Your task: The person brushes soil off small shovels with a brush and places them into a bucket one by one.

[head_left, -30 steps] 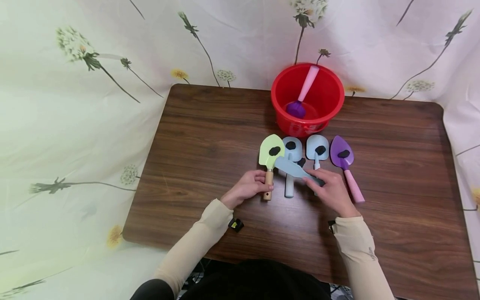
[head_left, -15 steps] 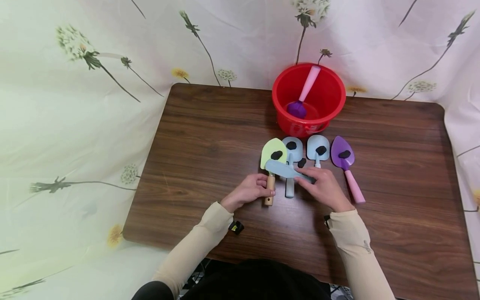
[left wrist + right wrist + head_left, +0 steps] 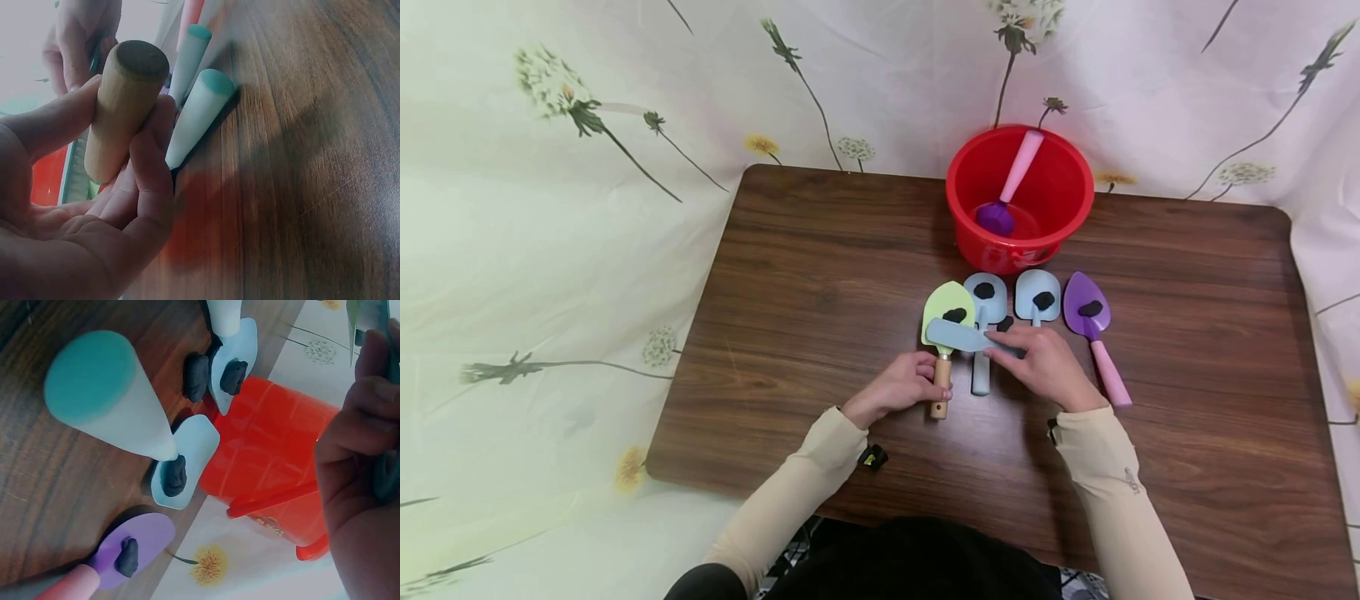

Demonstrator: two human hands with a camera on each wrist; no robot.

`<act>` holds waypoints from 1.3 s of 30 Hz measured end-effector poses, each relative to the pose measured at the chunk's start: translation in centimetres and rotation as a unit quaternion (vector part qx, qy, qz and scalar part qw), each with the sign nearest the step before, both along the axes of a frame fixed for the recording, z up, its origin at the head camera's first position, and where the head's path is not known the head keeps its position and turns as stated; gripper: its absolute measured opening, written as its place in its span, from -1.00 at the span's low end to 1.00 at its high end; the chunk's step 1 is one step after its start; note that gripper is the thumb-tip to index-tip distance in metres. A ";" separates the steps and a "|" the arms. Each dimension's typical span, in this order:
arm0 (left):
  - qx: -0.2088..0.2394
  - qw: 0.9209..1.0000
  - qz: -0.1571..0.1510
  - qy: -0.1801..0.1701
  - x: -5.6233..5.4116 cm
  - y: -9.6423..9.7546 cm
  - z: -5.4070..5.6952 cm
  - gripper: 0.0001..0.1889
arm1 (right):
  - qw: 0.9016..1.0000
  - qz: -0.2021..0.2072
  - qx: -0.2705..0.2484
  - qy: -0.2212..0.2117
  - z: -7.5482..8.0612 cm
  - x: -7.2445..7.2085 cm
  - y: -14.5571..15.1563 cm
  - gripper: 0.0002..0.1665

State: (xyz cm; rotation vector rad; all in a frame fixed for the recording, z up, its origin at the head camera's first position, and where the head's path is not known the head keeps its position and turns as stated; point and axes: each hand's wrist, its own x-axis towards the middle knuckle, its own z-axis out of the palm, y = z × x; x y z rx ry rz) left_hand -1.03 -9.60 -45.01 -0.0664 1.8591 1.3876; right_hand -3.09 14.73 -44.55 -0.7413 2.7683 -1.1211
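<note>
Bright even light; soft shadows under hands; head view edges bowed; wrist views blurred close-up.

Green trowel [image 3: 947, 310], wooden handle; grey spatula [image 3: 958, 337] laid across blade.

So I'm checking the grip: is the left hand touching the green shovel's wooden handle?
Touching. The left wrist view shows the left hand with thumb and fingers wrapped around the wooden handle.

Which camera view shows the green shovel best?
The head view: the green shovel shows whole, with blade and wooden handle. The left wrist view shows only its handle in the left hand; the right wrist view shows none.
</note>
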 end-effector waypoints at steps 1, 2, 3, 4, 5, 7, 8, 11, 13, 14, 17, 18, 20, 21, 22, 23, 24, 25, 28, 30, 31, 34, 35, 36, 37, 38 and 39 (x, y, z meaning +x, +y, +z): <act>0.001 1.000 -0.002 -0.001 0.0 0.0 -0.1 -0.49 | 1.000 0.000 0.005 0.003 0.1 -0.1 0.0 -0.66; 0.001 1.000 -0.003 -0.001 0.1 0.1 -0.1 -0.50 | 1.000 0.000 0.010 0.006 0.1 -0.1 -0.1 -0.66; 0.001 1.000 -0.005 0.000 0.1 0.1 -0.1 -0.51 | 1.000 0.000 0.015 0.010 0.1 -0.2 -0.1 -0.66; 0.001 1.000 -0.007 0.000 0.2 0.2 -0.2 -0.52 | 1.000 -0.001 0.021 0.013 0.2 -0.3 -0.2 -0.66; 0.001 1.000 -0.009 0.001 0.2 0.2 -0.2 -0.54 | 1.000 -0.001 0.026 0.016 0.2 -0.4 -0.2 -0.66; 0.001 1.000 -0.010 0.001 0.3 0.3 -0.3 -0.55 | 0.999 -0.002 0.037 0.023 0.2 -0.6 -0.3 -0.66; 0.001 1.000 -0.009 0.000 0.3 0.3 -0.3 -0.56 | 0.999 -0.004 0.040 0.026 0.2 -0.7 -0.4 -0.67; 0.000 1.000 -0.004 -0.004 0.4 0.3 -0.4 -0.56 | 0.998 -0.012 0.049 0.036 0.1 -1.0 -0.5 -0.67; -0.002 1.000 0.000 -0.009 0.4 0.2 -0.3 -0.55 | 0.998 -0.021 0.048 0.046 -0.1 -1.1 -0.5 -0.67; -0.002 1.000 0.001 -0.010 0.5 0.2 -0.3 -0.55 | 0.997 -0.026 0.047 0.051 -0.1 -1.2 -0.6 -0.67; -0.004 1.000 0.002 -0.013 0.5 0.2 -0.2 -0.55 | 0.996 -0.038 0.042 0.063 -0.3 -1.5 -0.7 -0.65; -0.003 1.000 0.002 -0.013 0.6 0.2 -0.1 -0.55 | 0.996 -0.043 0.040 0.065 -0.3 -1.6 -0.7 -0.64; -0.001 1.000 0.003 -0.014 0.6 0.2 -0.1 -0.56 | 0.996 -0.053 0.037 0.066 -0.3 -1.8 -0.8 -0.62; 0.001 1.000 0.004 -0.013 0.7 0.2 -0.1 -0.56 | 0.995 -0.058 0.035 0.069 -0.3 -1.9 -0.8 -0.62; 0.003 1.000 0.004 -0.012 0.7 0.2 -0.1 -0.57 | 0.995 -0.064 0.033 0.072 -0.4 -2.0 -0.9 -0.62; 0.006 1.000 0.005 -0.011 0.8 0.3 -0.2 -0.57 | 0.994 -0.069 0.033 0.076 -0.4 -2.0 -0.9 -0.61; 0.008 1.000 0.005 -0.009 0.8 0.3 -0.1 -0.58 | 0.993 -0.075 0.031 0.082 -0.5 -2.1 -1.0 -0.61; 0.011 1.000 0.006 -0.008 0.9 0.3 -0.2 -0.59 | 0.993 -0.079 0.029 0.087 -0.6 -2.1 -1.0 -0.62; 0.009 1.000 0.008 0.003 1.0 0.4 -0.3 -0.59 | 0.992 -0.083 0.018 0.091 -0.6 -2.1 -1.2 -0.63; 0.002 1.000 0.011 0.010 1.0 0.3 -0.4 -0.57 | 0.994 -0.068 0.009 0.081 -0.6 -2.0 -1.2 -0.63; -0.003 1.000 0.013 0.014 0.9 0.3 -0.4 -0.56 | 0.996 -0.055 0.004 0.069 -0.5 -1.8 -1.3 -0.64; -0.010 1.000 0.020 0.014 0.8 0.1 -0.5 -0.53 | 1.000 -0.008 -0.003 0.029 -0.5 -1.4 -1.3 -0.63; -0.007 1.000 0.023 0.008 0.7 0.1 -0.5 -0.52 | 1.000 0.007 -0.003 0.016 -0.5 -1.3 -1.3 -0.63; -0.004 1.000 0.025 0.001 0.7 0.0 -0.6 -0.52 | 1.000 0.019 -0.004 0.007 -0.6 -1.1 -1.4 -0.63; 0.001 1.000 0.027 -0.006 0.7 0.0 -0.6 -0.52 | 1.000 0.029 -0.004 -0.002 -0.7 -1.0 -1.4 -0.62; 0.006 0.999 0.029 -0.014 0.6 -0.1 -0.6 -0.51 | 0.999 0.036 -0.004 -0.006 -0.8 -0.9 -1.4 -0.63; 0.010 0.999 0.031 -0.022 0.6 -0.1 -0.5 -0.51 | 0.999 0.040 -0.005 -0.008 -0.9 -0.8 -1.5 -0.62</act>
